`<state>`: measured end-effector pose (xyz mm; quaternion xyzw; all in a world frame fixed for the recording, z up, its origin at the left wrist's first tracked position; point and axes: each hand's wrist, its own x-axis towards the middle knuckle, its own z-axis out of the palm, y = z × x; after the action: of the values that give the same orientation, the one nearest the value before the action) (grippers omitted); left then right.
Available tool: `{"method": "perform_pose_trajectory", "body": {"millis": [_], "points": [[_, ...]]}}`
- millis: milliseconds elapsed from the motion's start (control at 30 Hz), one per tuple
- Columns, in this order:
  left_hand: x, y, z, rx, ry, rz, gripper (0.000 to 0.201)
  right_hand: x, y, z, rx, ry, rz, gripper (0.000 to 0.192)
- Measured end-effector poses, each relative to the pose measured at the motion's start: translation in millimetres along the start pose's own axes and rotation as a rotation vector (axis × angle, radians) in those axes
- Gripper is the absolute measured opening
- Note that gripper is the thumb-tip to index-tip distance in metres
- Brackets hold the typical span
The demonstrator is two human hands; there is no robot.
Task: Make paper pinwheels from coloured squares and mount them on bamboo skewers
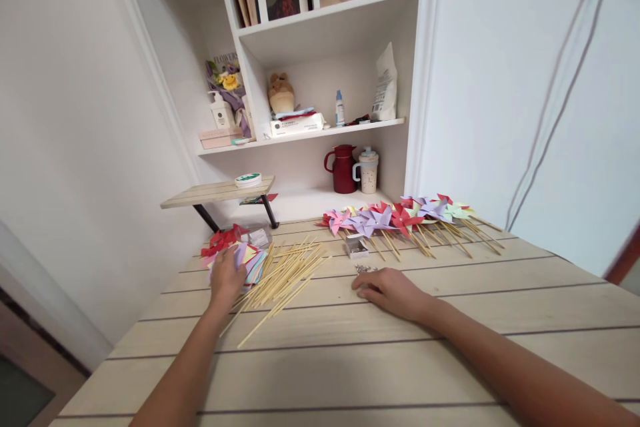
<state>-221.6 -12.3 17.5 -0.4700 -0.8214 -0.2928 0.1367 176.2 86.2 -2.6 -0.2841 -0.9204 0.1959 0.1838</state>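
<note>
My left hand [227,280] lies over a stack of coloured paper pieces [254,263] at the left, with thumb and fingers apart. Its fingertips are partly hidden, and no separate piece shows in its grip. Beside that stack, a loose pile of thin wooden sticks [287,273] is spread across the table. My right hand [390,290] rests on the table with loosely bent fingers and a gap at the thumb. Just beyond its fingertips is a little heap of small metal pieces [365,269]. A small open box [357,247] stands behind them.
Several paper pinwheels [370,219] on sticks lie along the table's back right. Red paper pieces [223,238] and a clear packet [257,237] sit beside a small raised stand [217,191]. Behind are white shelves [325,20], a red jug [344,170] and a cup [369,172].
</note>
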Motion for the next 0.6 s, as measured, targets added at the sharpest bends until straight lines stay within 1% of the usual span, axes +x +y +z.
{"method": "perform_pose_trajectory", "body": {"millis": [100,267,467,600], "points": [[2.4,-7.8,3.6,-0.072,0.041,-0.002,0.053,0.1,0.6,0.8,-0.004,0.001,0.005,0.024],[1.8,-8.7,5.9,-0.15,0.025,-0.024,0.053,0.3,1.8,2.0,-0.003,-0.002,0.008,0.025],[3.1,-12.2,10.7,-0.224,0.035,-0.114,0.059,0.6,1.5,1.8,-0.013,-0.007,0.016,0.025],[3.2,-14.9,12.6,-0.294,0.063,-0.18,0.059,0.7,1.4,1.9,-0.01,-0.009,0.012,0.025]]}}
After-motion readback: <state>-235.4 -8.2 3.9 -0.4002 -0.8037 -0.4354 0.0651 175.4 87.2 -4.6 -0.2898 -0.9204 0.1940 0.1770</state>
